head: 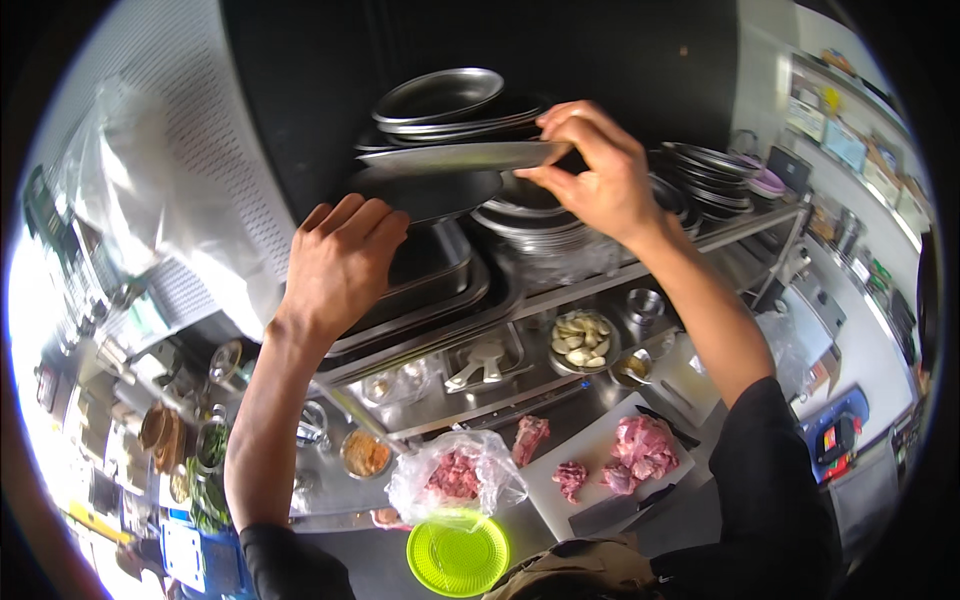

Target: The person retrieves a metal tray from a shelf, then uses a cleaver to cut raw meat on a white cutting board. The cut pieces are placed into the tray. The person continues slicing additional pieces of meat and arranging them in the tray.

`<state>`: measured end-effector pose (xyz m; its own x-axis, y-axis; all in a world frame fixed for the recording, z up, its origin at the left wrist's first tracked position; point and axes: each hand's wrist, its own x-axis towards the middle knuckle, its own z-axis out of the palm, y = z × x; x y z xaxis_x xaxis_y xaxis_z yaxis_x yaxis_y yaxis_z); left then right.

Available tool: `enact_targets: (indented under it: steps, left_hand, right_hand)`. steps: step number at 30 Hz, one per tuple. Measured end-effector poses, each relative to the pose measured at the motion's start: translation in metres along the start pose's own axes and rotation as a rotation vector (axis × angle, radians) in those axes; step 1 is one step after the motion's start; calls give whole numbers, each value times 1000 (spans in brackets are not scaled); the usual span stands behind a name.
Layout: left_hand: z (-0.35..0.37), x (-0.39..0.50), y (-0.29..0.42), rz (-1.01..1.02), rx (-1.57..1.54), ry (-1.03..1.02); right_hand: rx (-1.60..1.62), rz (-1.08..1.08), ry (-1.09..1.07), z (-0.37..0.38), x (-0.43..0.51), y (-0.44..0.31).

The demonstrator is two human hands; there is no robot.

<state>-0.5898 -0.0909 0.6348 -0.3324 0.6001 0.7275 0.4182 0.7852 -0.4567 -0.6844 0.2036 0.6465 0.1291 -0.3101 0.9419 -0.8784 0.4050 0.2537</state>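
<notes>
My right hand [604, 176] is raised over a steel shelf and pinches the right end of a shallow metal pan [465, 156], thumb below and fingers above. This pan is seen nearly edge-on. Just beneath it is a dark round pan [431, 196], somewhat blurred. My left hand [341, 259] has its fingers curled at the dark pan's left rim, their tips hidden behind the hand. Behind the raised pan rises a stack of round metal pans [442, 97]. Rectangular metal trays [442, 262] lie nested below the dark pan.
More stacked pans [536, 229] and dishes [712, 180] fill the shelf rightward. Below are a bowl of garlic cloves [581, 341], a bag of raw meat [454, 476], a cutting board [551, 510] with meat and a knife [622, 514], and a green basket [414, 559]. Plastic sheeting [165, 180] hangs left.
</notes>
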Motion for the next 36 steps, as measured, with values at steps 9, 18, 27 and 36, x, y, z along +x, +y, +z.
enact_targets:
  steps: [9,18,27,36]
  left_hand:
    - [39,93,85,119,-41,328]
    - [134,174,179,5,-173,296]
    - [193,184,229,-54,-69,-5]
    - [67,108,176,-39,85,-96]
  right_hand:
    - [-72,81,-62,-96,-29,33]
    - [-150,30,-125,-190,-72,113]
    - [-91,123,-117,-196,-142,166]
    - [53,127,-51,-192,-142,163]
